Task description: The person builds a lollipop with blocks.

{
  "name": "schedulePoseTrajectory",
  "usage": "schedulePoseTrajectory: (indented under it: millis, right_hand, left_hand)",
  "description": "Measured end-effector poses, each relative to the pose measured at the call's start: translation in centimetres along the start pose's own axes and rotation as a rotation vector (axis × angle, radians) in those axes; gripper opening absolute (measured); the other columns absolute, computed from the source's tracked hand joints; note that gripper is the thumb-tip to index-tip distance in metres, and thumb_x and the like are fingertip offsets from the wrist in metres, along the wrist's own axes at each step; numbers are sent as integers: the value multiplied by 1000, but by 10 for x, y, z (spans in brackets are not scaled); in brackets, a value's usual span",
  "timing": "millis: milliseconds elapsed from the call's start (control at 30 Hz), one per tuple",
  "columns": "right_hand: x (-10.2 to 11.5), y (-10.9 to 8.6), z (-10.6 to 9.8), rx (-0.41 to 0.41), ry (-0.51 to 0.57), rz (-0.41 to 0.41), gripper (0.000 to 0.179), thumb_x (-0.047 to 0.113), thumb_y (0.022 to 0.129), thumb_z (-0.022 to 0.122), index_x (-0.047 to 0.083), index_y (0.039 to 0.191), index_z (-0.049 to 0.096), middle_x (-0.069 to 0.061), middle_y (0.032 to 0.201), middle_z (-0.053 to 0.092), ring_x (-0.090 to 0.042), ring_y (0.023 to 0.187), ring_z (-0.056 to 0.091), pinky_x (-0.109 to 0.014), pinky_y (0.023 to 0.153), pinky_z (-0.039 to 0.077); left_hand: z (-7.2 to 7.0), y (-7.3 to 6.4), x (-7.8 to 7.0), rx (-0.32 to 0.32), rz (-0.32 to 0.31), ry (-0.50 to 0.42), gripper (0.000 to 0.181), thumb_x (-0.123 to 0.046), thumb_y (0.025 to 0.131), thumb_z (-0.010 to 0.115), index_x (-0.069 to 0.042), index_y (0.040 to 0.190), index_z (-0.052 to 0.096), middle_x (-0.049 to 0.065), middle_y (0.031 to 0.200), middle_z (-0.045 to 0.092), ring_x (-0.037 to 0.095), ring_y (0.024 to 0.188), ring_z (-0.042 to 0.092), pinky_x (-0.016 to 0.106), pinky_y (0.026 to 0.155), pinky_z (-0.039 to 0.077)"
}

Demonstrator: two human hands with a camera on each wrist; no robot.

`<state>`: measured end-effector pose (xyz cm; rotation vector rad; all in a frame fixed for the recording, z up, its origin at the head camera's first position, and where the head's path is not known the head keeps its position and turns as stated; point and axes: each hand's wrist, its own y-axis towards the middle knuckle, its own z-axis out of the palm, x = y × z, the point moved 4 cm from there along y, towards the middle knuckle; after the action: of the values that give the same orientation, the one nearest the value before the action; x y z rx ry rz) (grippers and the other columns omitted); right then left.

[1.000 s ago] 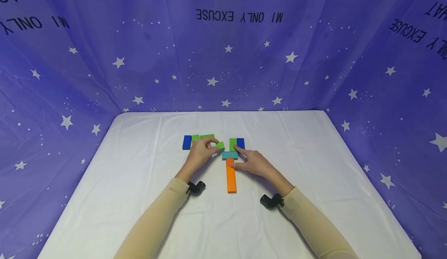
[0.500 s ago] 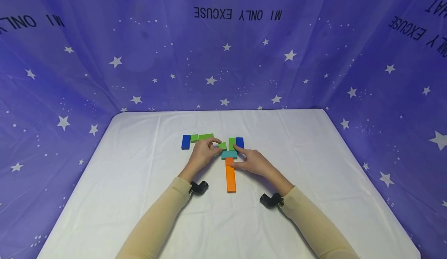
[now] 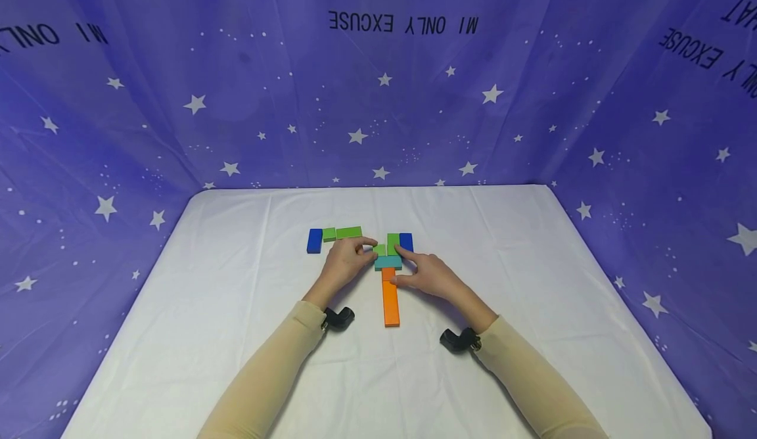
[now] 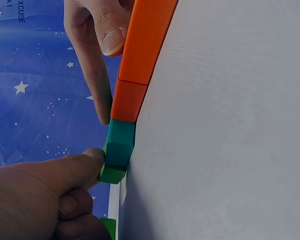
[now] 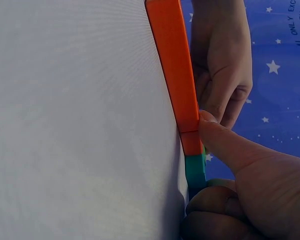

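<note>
Currently, your left hand (image 3: pixel 345 257) has thumb and index finger pinched on a small light-green square block (image 3: pixel 380 250); that block lies at the far side of a flat teal rectangular block (image 3: pixel 388 263), toward its left end, and just left of an upright-lying green rectangular block (image 3: pixel 393 243); a thin pale line shows between the two greens, so you cannot tell whether they touch. Your right hand (image 3: pixel 434 275) is spread, thumb against the orange pieces and index finger on the green rectangular block; your left hand is the nearer to the small square, and the relation to mind seems to be its alignment with the teal block's sideways long axis and the green rectangle's axis running away from you.

Closer to you, a small orange square block (image 3: pixel 388 273) meets the teal block, with a long orange block (image 3: pixel 391 304) in line; a dark-blue rectangular block (image 3: pixel 406 242) adjoins the green rectangle's right side; farther left on the white cloth-covered tabletop (image 3: pixel 491 229) lie another blue block (image 3: pixel 315 241), a second small green block (image 3: pixel 329 234) and a long green block (image 3: pixel 349 231).
</note>
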<state>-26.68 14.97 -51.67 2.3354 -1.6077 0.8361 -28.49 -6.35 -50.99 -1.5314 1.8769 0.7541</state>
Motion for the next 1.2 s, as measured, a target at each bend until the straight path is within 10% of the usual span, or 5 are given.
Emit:
schedulePoseTrajectory:
  millis: [300, 600, 1200]
  right_hand:
    - [-1, 0, 0, -8, -4, 5, 89, 60, 91, 77, 23, 164, 43, -8, 85, 74, -24, 103, 68, -50, 99, 55]
    - [-1, 1, 1, 0, 4, 12, 90, 59, 91, 77, 24, 165, 41, 1, 63, 51, -17, 67, 43, -38, 80, 47]
    - [-2, 2, 1, 20, 14, 44, 90, 58, 91, 78, 27, 166, 38, 3, 64, 38, -17, 64, 36, -33, 70, 39]
  left_hand:
    - [3, 0, 0, 25, 14, 68, 31, -27, 98, 77, -22, 128, 79, -3, 65, 56, 10, 57, 43, 26, 55, 33]
    - [2, 0, -1, 21, 27, 68, 37, -29, 99, 75, -23, 136, 75, -4, 63, 51, 10, 55, 40, 26, 55, 31]
    - [-32, 7, 25, -203, -38, -56, 44, -26, 96, 78, -16, 139, 72, -4, 64, 51, 12, 57, 41, 29, 58, 36]
